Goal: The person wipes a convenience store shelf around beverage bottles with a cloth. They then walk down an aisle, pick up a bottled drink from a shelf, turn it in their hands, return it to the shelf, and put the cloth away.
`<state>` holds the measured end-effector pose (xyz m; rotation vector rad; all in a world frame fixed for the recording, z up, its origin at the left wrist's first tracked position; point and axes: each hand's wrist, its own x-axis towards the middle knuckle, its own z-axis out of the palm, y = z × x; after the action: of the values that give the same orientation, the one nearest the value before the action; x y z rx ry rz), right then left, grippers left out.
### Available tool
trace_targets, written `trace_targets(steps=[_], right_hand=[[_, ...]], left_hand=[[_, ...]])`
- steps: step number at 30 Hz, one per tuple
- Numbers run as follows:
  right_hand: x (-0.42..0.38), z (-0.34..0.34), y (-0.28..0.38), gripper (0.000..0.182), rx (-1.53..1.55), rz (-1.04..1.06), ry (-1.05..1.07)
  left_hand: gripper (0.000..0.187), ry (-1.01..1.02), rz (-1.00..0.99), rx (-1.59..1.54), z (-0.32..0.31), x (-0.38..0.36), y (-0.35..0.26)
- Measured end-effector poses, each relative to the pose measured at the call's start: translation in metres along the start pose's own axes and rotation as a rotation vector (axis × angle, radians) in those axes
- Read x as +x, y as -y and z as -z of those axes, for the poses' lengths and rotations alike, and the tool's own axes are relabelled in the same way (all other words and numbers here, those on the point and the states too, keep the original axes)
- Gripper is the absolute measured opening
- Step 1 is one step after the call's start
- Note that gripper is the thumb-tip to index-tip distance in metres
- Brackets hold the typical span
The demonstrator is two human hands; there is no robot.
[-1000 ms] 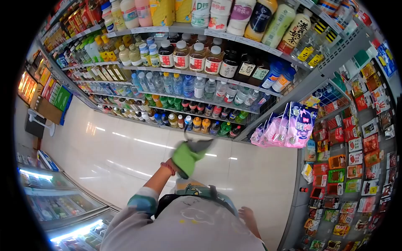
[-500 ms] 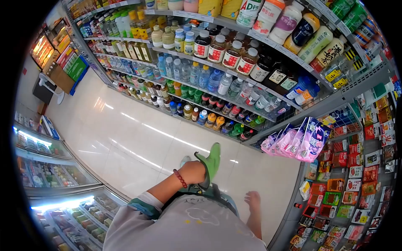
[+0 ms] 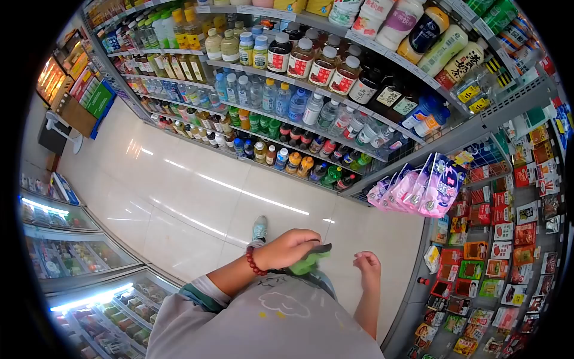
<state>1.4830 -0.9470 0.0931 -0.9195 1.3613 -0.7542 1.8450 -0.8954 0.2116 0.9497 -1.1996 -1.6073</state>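
In front of my body, my left hand [image 3: 291, 247], with a red bead bracelet at the wrist, is closed on a green cloth-like item [image 3: 311, 262] with a dark edge. The item hangs below and right of the fingers, partly blurred. My right hand [image 3: 367, 262] is raised to the right of it, apart from the item, with fingers curled; nothing can be made out in it. A shoe [image 3: 260, 228] shows on the floor just above my left hand.
Shelves of bottled drinks [image 3: 311, 113] stretch across the front. Pink and purple packs [image 3: 439, 185] hang at the shelf end. Packaged snacks [image 3: 478, 269] fill the right side. Glass-topped cases [image 3: 113, 299] stand at the left, and a white fan [image 3: 63, 131] is farther back.
The green item, upright and spread before, now hangs lower and is bunched. My left hand has turned over it. My right hand has risen and its fingers have curled. The shoe shows more fully.
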Motion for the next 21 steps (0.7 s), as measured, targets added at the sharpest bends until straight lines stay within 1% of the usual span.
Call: trace_targets(steps=[1,3,4,5,7,8,9,11,12,14,18,20,21], right_hand=[[-0.002,-0.003,0.008,0.006,0.012,0.029,-0.003],[-0.006,-0.006,0.024,0.006,0.034,0.066,0.007],[-0.008,-0.008,0.032,0.005,0.052,0.105,0.026],[-0.012,-0.011,0.04,0.005,0.056,0.103,0.019],[-0.021,-0.017,0.056,0.005,0.091,0.188,0.089],[-0.025,-0.019,0.062,0.004,0.095,0.196,0.109],[-0.029,-0.022,0.066,0.004,0.099,0.194,0.1],[-0.035,-0.028,0.07,0.003,0.108,0.188,0.166],[-0.037,-0.03,0.07,0.003,0.113,0.188,0.159],[-0.043,-0.035,0.068,0.004,0.089,0.18,0.211],[-0.06,-0.049,0.071,0.006,0.086,0.174,0.228],[-0.065,-0.052,0.071,0.009,0.08,0.184,0.316],[-0.066,-0.054,0.071,0.009,0.086,0.183,0.311]], left_hand=[[0.019,0.008,0.003,-0.001,-0.004,0.002,0.002],[0.02,0.07,0.016,-0.254,-0.01,0.008,0.006],[0.018,0.073,0.066,-0.178,-0.015,0.011,0.0],[0.018,0.079,0.071,-0.177,-0.018,0.012,-0.008],[0.016,0.165,0.167,0.09,-0.023,0.012,-0.02],[0.023,0.173,0.197,0.179,-0.024,0.013,-0.014],[0.023,0.183,0.2,0.18,-0.025,0.013,-0.009],[0.032,0.261,0.339,0.443,-0.026,0.013,0.002],[0.036,0.277,0.351,0.48,-0.027,0.013,0.011],[0.036,0.282,0.339,0.474,-0.03,0.006,0.023],[0.03,0.273,0.345,0.493,-0.04,0.004,0.012],[0.03,0.266,0.339,0.483,-0.045,0.005,0.013],[0.03,0.217,0.271,0.477,-0.048,0.004,0.014]])
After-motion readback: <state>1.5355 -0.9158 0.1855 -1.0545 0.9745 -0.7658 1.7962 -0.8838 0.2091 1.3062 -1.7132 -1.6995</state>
